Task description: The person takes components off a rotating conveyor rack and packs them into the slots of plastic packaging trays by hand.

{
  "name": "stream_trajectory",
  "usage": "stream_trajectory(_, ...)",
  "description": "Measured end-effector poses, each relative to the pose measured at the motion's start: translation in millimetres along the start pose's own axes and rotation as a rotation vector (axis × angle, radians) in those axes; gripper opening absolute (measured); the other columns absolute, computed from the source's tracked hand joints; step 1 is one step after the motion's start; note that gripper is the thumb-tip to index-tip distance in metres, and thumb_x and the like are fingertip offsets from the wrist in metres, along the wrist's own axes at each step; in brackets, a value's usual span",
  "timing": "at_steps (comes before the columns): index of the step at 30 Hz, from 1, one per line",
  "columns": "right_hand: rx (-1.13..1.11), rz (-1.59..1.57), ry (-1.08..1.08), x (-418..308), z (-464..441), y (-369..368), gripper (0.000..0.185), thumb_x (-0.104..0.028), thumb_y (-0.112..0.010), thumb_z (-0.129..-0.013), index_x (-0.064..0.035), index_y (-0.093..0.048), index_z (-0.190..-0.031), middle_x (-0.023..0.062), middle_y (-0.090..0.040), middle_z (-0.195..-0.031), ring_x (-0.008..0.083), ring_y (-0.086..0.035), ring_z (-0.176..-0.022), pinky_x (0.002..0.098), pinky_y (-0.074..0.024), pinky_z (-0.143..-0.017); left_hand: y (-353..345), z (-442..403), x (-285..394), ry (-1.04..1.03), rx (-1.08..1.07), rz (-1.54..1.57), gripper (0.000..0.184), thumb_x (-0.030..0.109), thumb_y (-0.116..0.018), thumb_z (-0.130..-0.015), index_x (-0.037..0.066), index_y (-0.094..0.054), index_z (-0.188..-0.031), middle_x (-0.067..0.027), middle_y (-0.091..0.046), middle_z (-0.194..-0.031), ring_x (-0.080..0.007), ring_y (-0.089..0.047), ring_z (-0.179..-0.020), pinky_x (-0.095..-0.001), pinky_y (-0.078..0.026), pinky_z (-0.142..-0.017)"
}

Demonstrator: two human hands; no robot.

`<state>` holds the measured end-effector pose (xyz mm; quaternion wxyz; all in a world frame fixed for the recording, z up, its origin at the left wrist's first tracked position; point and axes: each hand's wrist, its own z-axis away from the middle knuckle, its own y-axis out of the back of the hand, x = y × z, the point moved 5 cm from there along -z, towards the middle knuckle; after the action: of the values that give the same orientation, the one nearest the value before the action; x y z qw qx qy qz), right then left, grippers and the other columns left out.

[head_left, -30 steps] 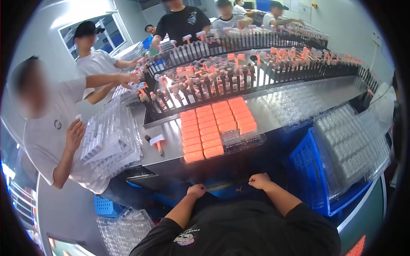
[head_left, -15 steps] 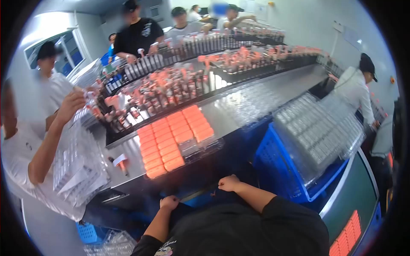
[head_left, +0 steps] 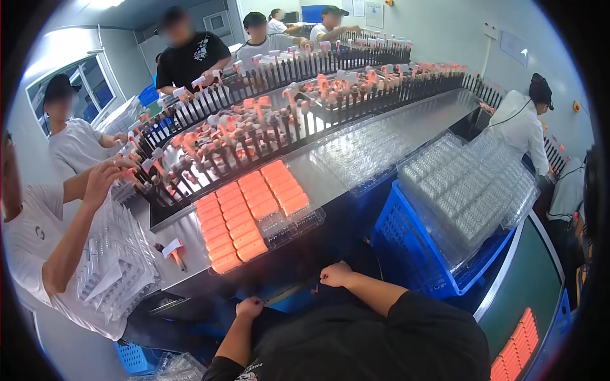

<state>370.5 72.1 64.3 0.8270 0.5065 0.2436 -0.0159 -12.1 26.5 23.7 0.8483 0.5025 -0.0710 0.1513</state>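
Observation:
My left hand (head_left: 250, 307) rests low near my lap, below the front edge of the metal table (head_left: 190, 279). My right hand (head_left: 337, 274) is a little higher and to the right, its fingers curled. Both hands look closed, and anything inside them is too small or hidden to make out. Above them, a clear tray (head_left: 295, 230) lies at the table edge, filled with rows of orange pieces (head_left: 244, 219) except at its front right part. To its left lies an orange and white part with a dark handle (head_left: 174, 252).
Black-pronged racks (head_left: 254, 143) enclose many orange parts. Clear trays (head_left: 359, 152) lie on the table; more trays (head_left: 460, 190) stack on a blue crate (head_left: 413, 247) at right. A co-worker's arm (head_left: 76, 235) and tray stack (head_left: 117, 267) are at left. Others stand behind.
The view has swung to the right, so the table and tray appear farther left and a person at the right shows. Both my hands stay low by my lap. The neighbouring co-worker's hands have moved.

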Motion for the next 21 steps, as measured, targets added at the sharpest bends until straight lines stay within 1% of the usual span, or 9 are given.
stream_trajectory(2, -0.001, 0.003, -0.002, 2, 0, 3, 0.028, -0.042, -0.067, -0.091, -0.0221, -0.079, -0.107, 0.0006, -0.078, -0.110, 0.0230, -0.071, -0.109, 0.0464, -0.0434, -0.101, 4, 1, 4, -0.013, 0.006, -0.081, 0.039, 0.047, -0.061, -0.091, 0.021, -0.077, -0.115, -0.0098, -0.076, -0.117, -0.0314, -0.068, -0.117, -0.0450, -0.047, -0.105)
stream_trajectory(4, 0.003, -0.011, -0.010, 2, -1, 4, 0.028, -0.042, -0.067, -0.091, -0.0222, -0.079, -0.108, 0.0005, -0.078, -0.111, 0.0229, -0.071, -0.110, 0.0462, -0.0435, -0.101, 1, 2, 2, -0.002, 0.006, -0.007, 0.039, 0.047, -0.061, -0.091, 0.021, -0.077, -0.115, -0.0092, -0.077, -0.116, -0.0313, -0.069, -0.116, -0.0440, -0.047, -0.104)
stream_trajectory(5, 0.012, -0.006, -0.009, 1, -2, 3, 0.028, -0.042, -0.068, -0.091, -0.0215, -0.078, -0.108, 0.0002, -0.078, -0.108, 0.0226, -0.072, -0.107, 0.0458, -0.0442, -0.100, 2, 4, 0, 0.005, 0.005, 0.028, 0.039, 0.047, -0.061, -0.091, 0.021, -0.077, -0.115, -0.0089, -0.077, -0.116, -0.0312, -0.069, -0.116, -0.0436, -0.048, -0.103)
stream_trajectory(7, 0.035, 0.002, -0.014, 1, -2, 2, 0.029, -0.043, -0.068, -0.091, -0.0201, -0.078, -0.107, -0.0002, -0.079, -0.104, 0.0219, -0.073, -0.102, 0.0451, -0.0456, -0.098, 4, 6, -2, 0.010, 0.005, 0.025, 0.038, 0.046, -0.064, -0.090, 0.021, -0.078, -0.115, -0.0097, -0.076, -0.117, -0.0315, -0.069, -0.115, -0.0434, -0.051, -0.102)
stream_trajectory(8, 0.034, 0.009, -0.002, 1, -2, 1, 0.029, -0.043, -0.068, -0.091, -0.0201, -0.078, -0.107, -0.0002, -0.079, -0.104, 0.0220, -0.073, -0.102, 0.0450, -0.0456, -0.098, 4, 4, 0, 0.007, 0.006, 0.025, 0.038, 0.046, -0.065, -0.090, 0.021, -0.078, -0.115, -0.0101, -0.076, -0.117, -0.0316, -0.070, -0.114, -0.0433, -0.053, -0.101)
stream_trajectory(11, 0.037, 0.025, 0.014, 3, -2, 0, 0.030, -0.043, -0.068, -0.091, -0.0203, -0.078, -0.108, -0.0002, -0.079, -0.105, 0.0221, -0.073, -0.103, 0.0447, -0.0459, -0.098, 3, 0, 1, -0.030, 0.038, -0.045, 0.038, 0.046, -0.065, -0.090, 0.021, -0.078, -0.114, -0.0096, -0.077, -0.116, -0.0308, -0.069, -0.115, -0.0442, -0.051, -0.102)
stream_trajectory(14, 0.039, 0.015, 0.002, 1, -3, 1, 0.030, -0.043, -0.068, -0.091, -0.0205, -0.078, -0.108, -0.0005, -0.079, -0.106, 0.0221, -0.073, -0.104, 0.0444, -0.0461, -0.098, -4, -2, -5, -0.009, 0.006, 0.057, 0.037, 0.047, -0.065, -0.090, 0.022, -0.078, -0.114, -0.0088, -0.077, -0.116, -0.0296, -0.069, -0.116, -0.0450, -0.049, -0.103)
stream_trajectory(17, 0.042, 0.022, -0.004, 2, -2, 1, 0.030, -0.043, -0.068, -0.091, -0.0207, -0.078, -0.109, -0.0007, -0.079, -0.106, 0.0221, -0.073, -0.104, 0.0443, -0.0459, -0.098, 2, 0, -1, 0.014, 0.027, -0.025, 0.037, 0.047, -0.065, -0.089, 0.022, -0.078, -0.114, -0.0088, -0.077, -0.116, -0.0288, -0.068, -0.118, -0.0449, -0.047, -0.104)
stream_trajectory(21, 0.038, 0.019, -0.008, 4, -2, 3, 0.030, -0.043, -0.068, -0.091, -0.0208, -0.078, -0.109, -0.0005, -0.079, -0.106, 0.0223, -0.073, -0.104, 0.0448, -0.0454, -0.098, -3, -2, -3, -0.004, 0.011, 0.018, 0.039, 0.048, -0.063, -0.090, 0.023, -0.077, -0.117, -0.0091, -0.076, -0.118, -0.0296, -0.068, -0.117, -0.0470, -0.045, -0.105)
